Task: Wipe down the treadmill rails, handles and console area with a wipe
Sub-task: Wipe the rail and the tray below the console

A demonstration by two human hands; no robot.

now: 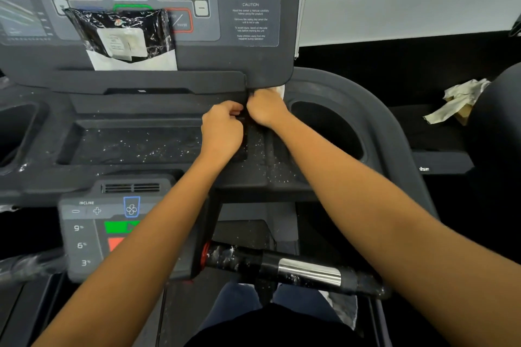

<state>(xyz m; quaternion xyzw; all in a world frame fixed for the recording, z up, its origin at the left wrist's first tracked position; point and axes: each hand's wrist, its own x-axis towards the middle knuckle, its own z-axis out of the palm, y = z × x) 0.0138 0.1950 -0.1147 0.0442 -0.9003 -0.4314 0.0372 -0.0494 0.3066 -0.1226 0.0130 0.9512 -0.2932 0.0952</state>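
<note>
White wipe [280,91] showed just above right hand [266,107], which gripped it at lower corner of console [253,62]. Left hand [222,128] curled alongside; hold unclear. Console step seemingly in hand. Next: firm strokes across speckled tray [127,146].

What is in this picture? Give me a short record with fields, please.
place: treadmill console
left hand: fingers curled, beside the right; what it holds is hidden
right hand: grips a white wipe under the console's corner
tray: flecked with white specks
pack: leans against the console buttons
handle: smeared white, nearest the person
cup holder: right of the hands
rag: crumpled, off to the right
</note>
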